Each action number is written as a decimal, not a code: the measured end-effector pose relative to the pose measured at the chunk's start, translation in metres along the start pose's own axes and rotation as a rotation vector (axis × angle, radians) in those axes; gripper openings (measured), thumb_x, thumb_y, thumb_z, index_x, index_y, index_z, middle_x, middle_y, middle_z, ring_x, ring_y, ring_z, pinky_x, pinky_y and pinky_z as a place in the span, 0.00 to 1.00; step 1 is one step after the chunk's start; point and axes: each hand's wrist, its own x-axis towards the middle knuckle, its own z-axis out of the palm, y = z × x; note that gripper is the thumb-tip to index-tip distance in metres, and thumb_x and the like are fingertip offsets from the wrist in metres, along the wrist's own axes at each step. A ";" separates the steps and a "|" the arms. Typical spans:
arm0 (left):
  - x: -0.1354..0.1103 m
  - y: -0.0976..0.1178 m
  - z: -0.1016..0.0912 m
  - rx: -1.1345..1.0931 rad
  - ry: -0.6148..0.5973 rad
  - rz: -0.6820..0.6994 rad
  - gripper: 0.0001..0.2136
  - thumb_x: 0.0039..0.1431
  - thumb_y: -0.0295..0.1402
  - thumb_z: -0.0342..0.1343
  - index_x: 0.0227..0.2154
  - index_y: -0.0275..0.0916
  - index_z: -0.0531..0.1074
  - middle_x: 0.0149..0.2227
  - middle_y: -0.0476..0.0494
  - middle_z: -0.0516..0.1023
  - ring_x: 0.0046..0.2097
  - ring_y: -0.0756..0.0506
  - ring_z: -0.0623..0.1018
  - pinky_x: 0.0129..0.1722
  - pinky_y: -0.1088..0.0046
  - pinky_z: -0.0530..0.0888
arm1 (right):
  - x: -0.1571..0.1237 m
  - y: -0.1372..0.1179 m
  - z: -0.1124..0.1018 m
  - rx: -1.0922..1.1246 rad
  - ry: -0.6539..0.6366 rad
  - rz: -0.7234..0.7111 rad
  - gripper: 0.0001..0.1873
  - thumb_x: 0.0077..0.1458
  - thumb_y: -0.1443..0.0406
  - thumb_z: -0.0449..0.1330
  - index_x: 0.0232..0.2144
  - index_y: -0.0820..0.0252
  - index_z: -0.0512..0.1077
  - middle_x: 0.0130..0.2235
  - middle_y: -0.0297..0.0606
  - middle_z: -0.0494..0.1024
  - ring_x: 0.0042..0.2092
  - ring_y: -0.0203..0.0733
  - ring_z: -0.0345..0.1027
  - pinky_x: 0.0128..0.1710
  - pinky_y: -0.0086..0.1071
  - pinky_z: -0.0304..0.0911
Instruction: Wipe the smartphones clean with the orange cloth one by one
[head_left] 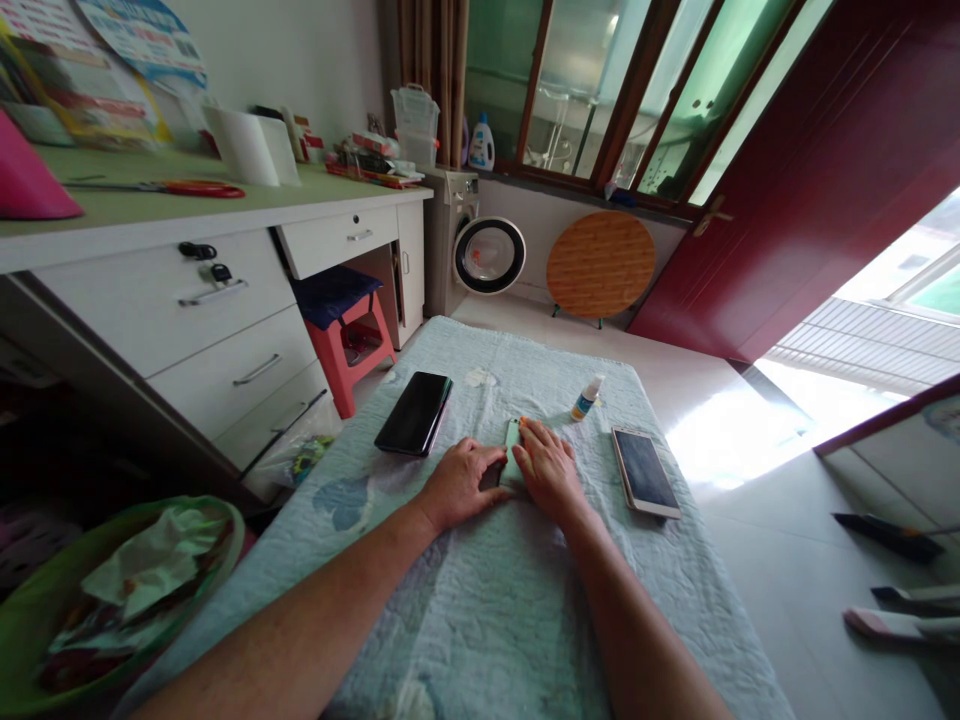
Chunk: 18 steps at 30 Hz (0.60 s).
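A pale green phone (511,440) lies on the cloth-covered table between my hands, partly covered by them. My left hand (459,484) grips its left edge, fingers curled and thumb along the near end. Pressed onto the phone's right side is my right hand (552,470), its fingers bent over a small orange item (523,424). Most of that item is hidden, so I cannot tell its kind. A small spray bottle (587,398) stands beyond my right hand. To the left lies a dark phone (415,413); a gold-rimmed phone (646,472) rests at the right.
A quilted light-blue cloth (480,640) covers the table. Along the left stand a white desk (225,240) with drawers, a red stool (337,345) and a green waste basket (232,520). Behind are an open washing machine (442,230) and a round wooden board (600,262).
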 end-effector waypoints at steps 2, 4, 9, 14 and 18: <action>0.000 -0.001 0.000 -0.011 -0.007 0.005 0.21 0.51 0.44 0.64 0.47 0.44 0.72 0.45 0.46 0.77 0.47 0.40 0.71 0.47 0.64 0.67 | 0.001 0.005 0.001 0.022 0.025 0.048 0.24 0.65 0.59 0.46 0.60 0.59 0.63 0.63 0.43 0.63 0.63 0.47 0.53 0.60 0.42 0.49; 0.000 -0.002 0.001 -0.017 -0.009 0.004 0.21 0.51 0.45 0.63 0.47 0.44 0.72 0.46 0.46 0.77 0.47 0.40 0.71 0.48 0.64 0.67 | 0.001 0.010 0.003 0.045 0.042 0.072 0.23 0.63 0.63 0.48 0.59 0.60 0.64 0.62 0.44 0.64 0.62 0.47 0.54 0.60 0.41 0.50; 0.000 -0.002 0.001 -0.030 -0.005 0.004 0.22 0.52 0.46 0.63 0.48 0.44 0.72 0.45 0.45 0.77 0.47 0.39 0.71 0.47 0.64 0.67 | -0.001 0.014 0.001 0.072 0.067 0.051 0.22 0.58 0.70 0.50 0.54 0.61 0.69 0.58 0.45 0.68 0.57 0.44 0.62 0.57 0.35 0.55; -0.001 -0.003 0.001 -0.041 0.006 0.026 0.23 0.52 0.50 0.61 0.48 0.44 0.72 0.45 0.45 0.78 0.47 0.39 0.71 0.46 0.65 0.67 | -0.009 0.005 -0.008 0.068 0.067 0.013 0.16 0.61 0.70 0.48 0.46 0.61 0.73 0.49 0.43 0.72 0.50 0.39 0.66 0.51 0.28 0.58; -0.001 -0.003 0.001 -0.061 0.001 0.035 0.25 0.53 0.53 0.58 0.48 0.44 0.72 0.45 0.45 0.78 0.47 0.39 0.71 0.46 0.64 0.67 | -0.018 -0.005 -0.016 0.027 0.002 0.026 0.14 0.61 0.70 0.47 0.39 0.61 0.73 0.43 0.42 0.72 0.44 0.38 0.67 0.45 0.27 0.59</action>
